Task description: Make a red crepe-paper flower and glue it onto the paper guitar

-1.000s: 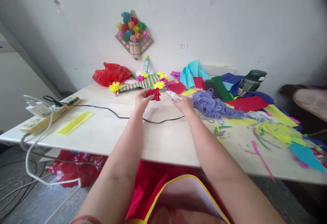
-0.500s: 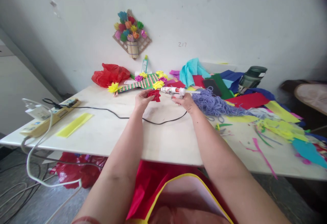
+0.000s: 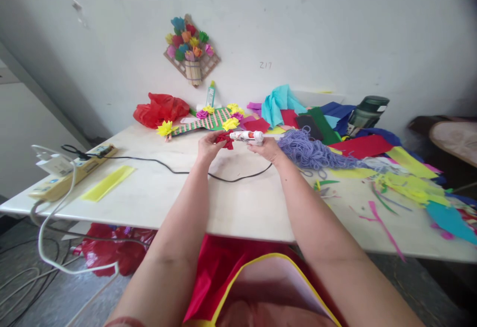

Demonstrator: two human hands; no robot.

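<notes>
Broadly, a white table (image 3: 156, 188) spans the middle of the frame, set against a pale wall that carries a woven plaque of paper flowers (image 3: 191, 48) at upper centre. Right of centre, sheets and scraps of coloured paper (image 3: 372, 148) cover the tabletop, with a heap of lilac yarn (image 3: 309, 150) at their near edge and a dark green flask (image 3: 367, 111) behind them. A red plastic bag (image 3: 161, 108) lies at the far edge, left of centre, beside a green-striped woven mat with small paper flowers (image 3: 210, 120). At far left sits a yellowish power strip (image 3: 69, 172); a black cord (image 3: 186, 170) runs from it toward frame centre. A yellow paper strip (image 3: 108, 182) lies just right of the power strip. At frame centre, the left hand (image 3: 208, 146) pinches a red paper flower (image 3: 224, 140) between its fingers, held just above the table. The right hand (image 3: 269, 149) is closed around a white glue gun (image 3: 248, 136), whose nozzle points left and meets the flower. A small green-capped glue bottle (image 3: 211, 93) stands against the wall.
</notes>
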